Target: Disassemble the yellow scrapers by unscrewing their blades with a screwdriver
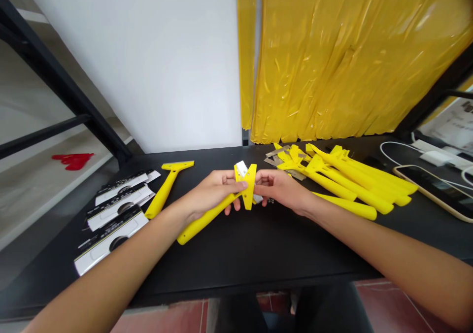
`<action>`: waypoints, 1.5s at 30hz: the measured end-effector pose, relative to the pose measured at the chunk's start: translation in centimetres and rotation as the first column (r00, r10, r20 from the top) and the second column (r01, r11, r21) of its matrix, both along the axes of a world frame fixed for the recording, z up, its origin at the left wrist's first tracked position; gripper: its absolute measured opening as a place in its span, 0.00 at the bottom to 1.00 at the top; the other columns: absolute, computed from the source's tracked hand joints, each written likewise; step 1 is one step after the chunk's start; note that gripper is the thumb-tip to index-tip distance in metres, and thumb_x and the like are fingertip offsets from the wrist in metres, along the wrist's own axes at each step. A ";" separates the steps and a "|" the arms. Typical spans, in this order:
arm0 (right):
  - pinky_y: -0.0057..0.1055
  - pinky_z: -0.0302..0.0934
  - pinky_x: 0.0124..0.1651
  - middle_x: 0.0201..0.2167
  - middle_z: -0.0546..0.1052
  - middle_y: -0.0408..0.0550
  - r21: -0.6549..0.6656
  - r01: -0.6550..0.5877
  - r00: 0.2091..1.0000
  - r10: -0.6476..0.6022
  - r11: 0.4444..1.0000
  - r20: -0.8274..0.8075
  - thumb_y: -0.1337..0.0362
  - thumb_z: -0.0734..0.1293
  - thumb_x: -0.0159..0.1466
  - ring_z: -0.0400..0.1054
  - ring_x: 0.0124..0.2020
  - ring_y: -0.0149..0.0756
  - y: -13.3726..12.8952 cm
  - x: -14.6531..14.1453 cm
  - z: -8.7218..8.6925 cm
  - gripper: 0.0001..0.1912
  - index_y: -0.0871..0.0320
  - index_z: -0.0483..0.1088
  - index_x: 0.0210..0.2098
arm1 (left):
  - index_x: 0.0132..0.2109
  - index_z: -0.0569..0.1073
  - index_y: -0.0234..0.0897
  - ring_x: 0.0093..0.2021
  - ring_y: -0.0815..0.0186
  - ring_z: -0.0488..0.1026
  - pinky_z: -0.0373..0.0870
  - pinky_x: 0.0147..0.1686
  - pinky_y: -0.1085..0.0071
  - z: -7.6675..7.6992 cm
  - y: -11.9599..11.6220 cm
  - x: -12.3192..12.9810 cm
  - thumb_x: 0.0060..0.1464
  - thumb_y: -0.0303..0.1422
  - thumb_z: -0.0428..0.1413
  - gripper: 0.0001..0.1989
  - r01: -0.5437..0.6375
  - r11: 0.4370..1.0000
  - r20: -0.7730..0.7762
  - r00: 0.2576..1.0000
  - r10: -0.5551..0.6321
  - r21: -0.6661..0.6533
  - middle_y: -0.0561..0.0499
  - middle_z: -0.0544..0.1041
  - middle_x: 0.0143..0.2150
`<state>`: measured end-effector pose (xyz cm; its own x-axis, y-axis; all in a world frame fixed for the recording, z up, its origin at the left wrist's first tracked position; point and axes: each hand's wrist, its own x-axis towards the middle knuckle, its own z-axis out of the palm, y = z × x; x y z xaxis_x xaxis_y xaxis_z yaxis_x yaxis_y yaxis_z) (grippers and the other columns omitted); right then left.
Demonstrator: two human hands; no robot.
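Gripping a yellow plastic scraper [202,216] above the black table [229,259], the left hand [212,192] is wrapping its head while the right hand [279,190] is pinching narrowly beside the exposed razor blade [241,168]; a slip could be cutting a fingertip!

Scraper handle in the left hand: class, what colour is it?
The scraper handle is bright yellow, shown best in the head view.

The scraper handle [205,218] is smooth yellow plastic, the loose blades [275,156] dull metal, the tabletop [236,259] matt black.
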<state>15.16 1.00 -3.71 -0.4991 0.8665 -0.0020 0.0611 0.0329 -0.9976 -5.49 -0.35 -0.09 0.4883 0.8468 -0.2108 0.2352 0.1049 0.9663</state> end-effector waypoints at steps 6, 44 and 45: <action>0.25 0.67 0.27 0.29 0.75 0.42 -0.081 -0.008 1.000 0.006 0.997 -0.023 0.59 0.76 0.56 0.70 0.31 0.31 0.1 0.3 0.5 0.14 0.57 0.72 0.37 | 0.46 0.73 0.33 0.24 0.69 0.72 0.66 0.18 0.77 0.0 0.2 0.1 0.62 0.36 0.58 0.10 -0.015 0.996 0.079 0.997 0.022 -0.085 0.50 0.76 0.31; 0.25 0.65 0.23 0.30 0.79 0.44 0.000 0.130 0.990 -0.130 0.992 -0.060 0.54 0.77 0.54 0.68 0.24 0.27 -0.6 -1.0 0.3 0.16 0.58 0.75 0.35 | 0.43 0.73 0.35 0.21 0.71 0.67 0.61 0.18 0.76 -0.2 -0.1 0.0 0.61 0.40 0.58 0.11 0.116 0.991 -0.021 0.993 -0.115 0.059 0.54 0.73 0.27; 0.25 0.65 0.24 0.29 0.79 0.44 -0.010 0.126 0.990 -0.126 0.992 -0.060 0.54 0.77 0.55 0.68 0.24 0.27 -0.5 -0.9 0.3 0.15 0.58 0.75 0.35 | 0.42 0.73 0.35 0.20 0.72 0.66 0.61 0.18 0.76 -0.1 -0.2 0.0 0.61 0.39 0.58 0.11 0.109 0.992 -0.026 0.994 -0.108 0.063 0.54 0.72 0.25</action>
<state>14.26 0.45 -3.44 -0.3851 0.9227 0.0192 0.0043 0.0226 -0.9997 -5.46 -0.52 -0.19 0.5740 0.8011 -0.1698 0.2638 0.0155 0.9645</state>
